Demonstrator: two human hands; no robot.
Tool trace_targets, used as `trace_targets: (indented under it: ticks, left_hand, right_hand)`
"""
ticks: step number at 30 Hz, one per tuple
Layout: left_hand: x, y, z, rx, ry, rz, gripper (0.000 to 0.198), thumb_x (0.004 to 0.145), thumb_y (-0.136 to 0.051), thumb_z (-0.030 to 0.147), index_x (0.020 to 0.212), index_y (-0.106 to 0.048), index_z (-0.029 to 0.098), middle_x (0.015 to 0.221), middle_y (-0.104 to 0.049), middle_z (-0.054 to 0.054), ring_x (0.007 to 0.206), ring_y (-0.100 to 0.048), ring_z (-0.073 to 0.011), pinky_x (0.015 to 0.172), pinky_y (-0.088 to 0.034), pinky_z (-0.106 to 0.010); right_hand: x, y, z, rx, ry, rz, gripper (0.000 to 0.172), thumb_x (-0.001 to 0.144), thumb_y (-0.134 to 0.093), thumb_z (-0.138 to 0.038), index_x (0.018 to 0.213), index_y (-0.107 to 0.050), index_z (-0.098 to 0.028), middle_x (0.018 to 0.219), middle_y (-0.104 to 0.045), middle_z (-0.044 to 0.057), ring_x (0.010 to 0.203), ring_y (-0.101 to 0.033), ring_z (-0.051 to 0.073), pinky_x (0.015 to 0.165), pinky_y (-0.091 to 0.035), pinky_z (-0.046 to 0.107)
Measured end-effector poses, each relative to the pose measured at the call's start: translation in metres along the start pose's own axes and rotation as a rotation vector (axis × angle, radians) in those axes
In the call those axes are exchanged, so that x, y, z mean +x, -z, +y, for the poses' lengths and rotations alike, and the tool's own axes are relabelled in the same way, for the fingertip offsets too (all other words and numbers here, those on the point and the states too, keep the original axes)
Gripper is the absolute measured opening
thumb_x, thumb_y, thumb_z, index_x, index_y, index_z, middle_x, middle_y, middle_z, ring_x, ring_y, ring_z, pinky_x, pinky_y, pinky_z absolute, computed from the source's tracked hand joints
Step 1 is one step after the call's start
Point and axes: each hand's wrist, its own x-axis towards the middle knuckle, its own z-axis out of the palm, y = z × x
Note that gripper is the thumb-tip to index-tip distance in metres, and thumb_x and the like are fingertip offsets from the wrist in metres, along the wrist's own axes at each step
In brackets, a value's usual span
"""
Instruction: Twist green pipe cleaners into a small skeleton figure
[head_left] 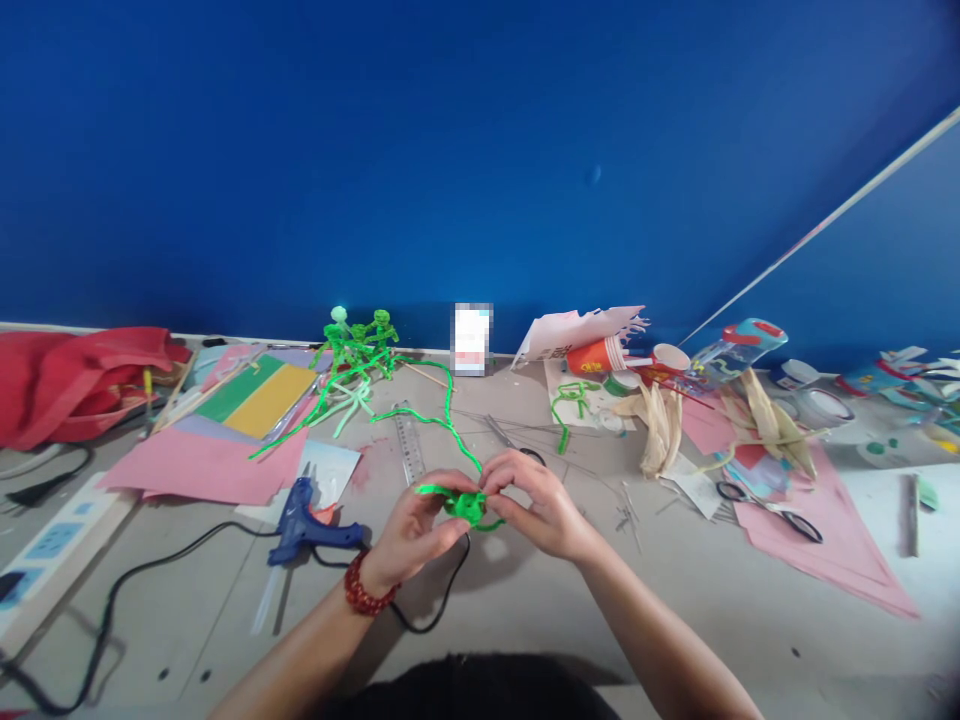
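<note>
Both my hands meet over the grey table near its middle. My left hand [420, 522], with a red bead bracelet on the wrist, is closed around a small coiled knot of green pipe cleaner [466, 505]. My right hand [536, 505] pinches the same green piece from the right with its fingertips. The free end of the pipe cleaner [442, 425] trails away across the table toward several green pipe-cleaner figures [358, 345] standing by the blue wall.
A blue glue gun [307, 525] with a black cord lies left of my hands, near a clear ruler [409, 445]. Pink and coloured paper sheets [210, 460], a red bag [75, 380] and a power strip [45, 550] are left. Scissors [772, 510], corn husks [660, 425] and paper cups [600, 355] are right.
</note>
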Motion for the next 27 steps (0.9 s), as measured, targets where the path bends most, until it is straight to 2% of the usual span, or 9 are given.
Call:
trace_targets:
  ticks: [8, 16, 27]
  left_hand:
    - [0.003, -0.003, 0.007, 0.016, -0.083, 0.084, 0.015, 0.081, -0.069, 0.021, 0.096, -0.071, 0.019, 0.092, -0.068, -0.008, 0.085, -0.063, -0.0193, 0.074, -0.052, -0.030]
    - [0.004, -0.003, 0.003, -0.008, -0.098, 0.097, 0.014, 0.081, -0.070, 0.021, 0.095, -0.069, 0.020, 0.089, -0.067, -0.006, 0.085, -0.063, -0.0185, 0.072, -0.052, -0.028]
    - [0.006, -0.002, 0.005, 0.008, -0.153, 0.088, 0.013, 0.080, -0.072, 0.021, 0.091, -0.066, 0.020, 0.086, -0.067, -0.006, 0.080, -0.063, -0.0183, 0.066, -0.053, -0.028]
  right_hand:
    - [-0.007, -0.007, 0.006, 0.064, -0.050, 0.056, 0.007, 0.095, -0.053, -0.021, 0.090, -0.057, -0.021, 0.090, -0.061, 0.006, 0.092, -0.059, 0.019, 0.079, -0.048, 0.033]
    - [-0.014, -0.016, 0.007, 0.072, -0.038, 0.103, 0.005, 0.094, -0.055, -0.020, 0.091, -0.059, -0.020, 0.090, -0.063, 0.006, 0.092, -0.060, 0.019, 0.081, -0.048, 0.034]
    - [-0.012, -0.016, 0.001, -0.013, 0.024, 0.130, 0.007, 0.092, -0.058, -0.017, 0.093, -0.062, -0.022, 0.091, -0.065, 0.007, 0.092, -0.062, 0.020, 0.080, -0.050, 0.035]
